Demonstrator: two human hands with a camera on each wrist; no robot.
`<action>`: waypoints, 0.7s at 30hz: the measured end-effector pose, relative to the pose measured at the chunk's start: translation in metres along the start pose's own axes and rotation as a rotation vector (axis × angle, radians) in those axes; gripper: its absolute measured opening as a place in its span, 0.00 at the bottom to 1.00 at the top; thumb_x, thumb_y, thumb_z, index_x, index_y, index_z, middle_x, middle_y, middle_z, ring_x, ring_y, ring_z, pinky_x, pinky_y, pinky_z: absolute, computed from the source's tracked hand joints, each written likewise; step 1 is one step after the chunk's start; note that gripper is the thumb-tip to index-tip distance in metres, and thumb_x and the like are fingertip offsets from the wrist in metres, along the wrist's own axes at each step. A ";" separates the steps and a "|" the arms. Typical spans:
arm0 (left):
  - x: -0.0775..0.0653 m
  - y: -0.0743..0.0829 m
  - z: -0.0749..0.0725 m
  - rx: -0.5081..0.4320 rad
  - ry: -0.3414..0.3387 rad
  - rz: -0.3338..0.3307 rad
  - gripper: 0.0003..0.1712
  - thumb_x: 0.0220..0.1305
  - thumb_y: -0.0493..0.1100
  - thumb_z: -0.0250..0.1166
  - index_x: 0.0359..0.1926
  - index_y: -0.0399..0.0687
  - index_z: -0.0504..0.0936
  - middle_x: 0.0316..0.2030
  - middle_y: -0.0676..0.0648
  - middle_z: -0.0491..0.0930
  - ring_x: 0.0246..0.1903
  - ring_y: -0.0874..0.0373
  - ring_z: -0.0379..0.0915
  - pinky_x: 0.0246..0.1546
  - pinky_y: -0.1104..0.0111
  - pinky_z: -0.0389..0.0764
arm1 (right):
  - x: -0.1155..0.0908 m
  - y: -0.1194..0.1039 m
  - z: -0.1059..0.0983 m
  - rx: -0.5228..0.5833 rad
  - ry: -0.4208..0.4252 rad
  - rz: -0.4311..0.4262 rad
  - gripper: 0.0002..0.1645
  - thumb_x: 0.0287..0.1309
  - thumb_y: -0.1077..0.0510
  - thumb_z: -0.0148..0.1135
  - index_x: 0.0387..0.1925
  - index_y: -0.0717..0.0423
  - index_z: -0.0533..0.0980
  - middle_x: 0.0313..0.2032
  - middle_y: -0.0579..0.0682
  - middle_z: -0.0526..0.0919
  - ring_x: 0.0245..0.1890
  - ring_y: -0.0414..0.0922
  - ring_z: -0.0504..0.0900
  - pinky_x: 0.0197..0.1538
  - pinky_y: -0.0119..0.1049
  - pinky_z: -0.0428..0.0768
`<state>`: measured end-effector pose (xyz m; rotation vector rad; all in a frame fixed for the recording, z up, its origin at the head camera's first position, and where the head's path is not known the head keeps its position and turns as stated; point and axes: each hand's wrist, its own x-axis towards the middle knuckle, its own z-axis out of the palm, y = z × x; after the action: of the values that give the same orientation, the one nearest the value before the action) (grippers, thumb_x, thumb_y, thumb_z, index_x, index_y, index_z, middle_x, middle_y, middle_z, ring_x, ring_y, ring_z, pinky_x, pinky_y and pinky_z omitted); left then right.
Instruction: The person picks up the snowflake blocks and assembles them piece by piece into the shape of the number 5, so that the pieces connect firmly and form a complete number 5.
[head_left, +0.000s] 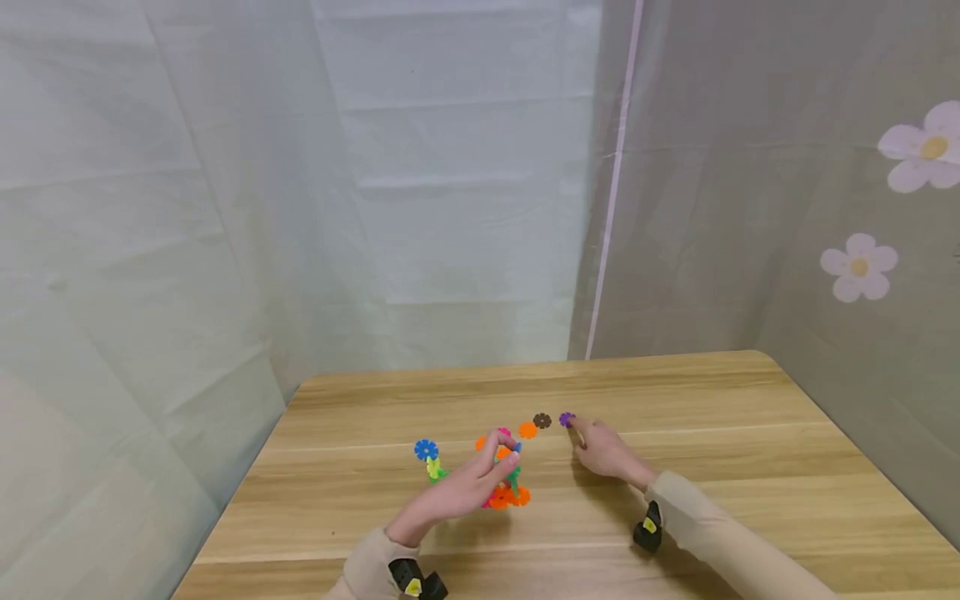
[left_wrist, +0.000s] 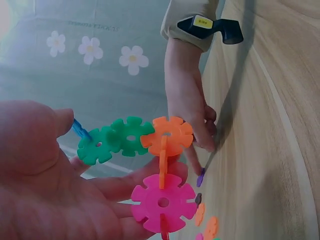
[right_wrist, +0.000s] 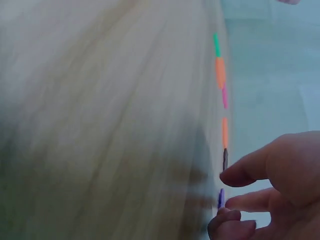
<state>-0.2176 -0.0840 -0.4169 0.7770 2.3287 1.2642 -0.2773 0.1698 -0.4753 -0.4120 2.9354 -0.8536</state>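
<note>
My left hand [head_left: 468,483] pinches a blue snowflake disc [left_wrist: 80,129] between thumb and forefinger, one end of a linked chain of plastic snowflake discs. In the left wrist view, green discs [left_wrist: 131,136], an orange disc [left_wrist: 172,137] and a pink disc [left_wrist: 164,202] follow along the chain beside the fingers. My right hand [head_left: 609,452] reaches low over the table with its forefinger extended. That fingertip is right at a purple snowflake disc [head_left: 567,419] lying flat; the thumb stands apart from it. In the head view the left hand hides part of the chain.
On the wooden table [head_left: 675,392], a brown disc [head_left: 542,421] and an orange disc [head_left: 528,430] lie left of the purple one, with more loose discs behind the left hand. A blue disc [head_left: 426,450] shows left of that hand. Pale curtains [head_left: 450,208] hang behind the table.
</note>
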 end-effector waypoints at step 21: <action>-0.001 0.000 0.001 -0.164 -0.087 -0.002 0.21 0.77 0.56 0.38 0.59 0.48 0.59 0.42 0.39 0.80 0.38 0.53 0.78 0.35 0.70 0.75 | -0.010 -0.010 0.003 0.064 -0.117 -0.198 0.07 0.49 0.65 0.71 0.30 0.57 0.79 0.28 0.47 0.83 0.29 0.38 0.76 0.32 0.29 0.77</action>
<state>-0.2157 -0.0841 -0.4175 0.7585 2.1267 1.3716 -0.2648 0.1627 -0.4725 -0.7310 2.7861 -0.9073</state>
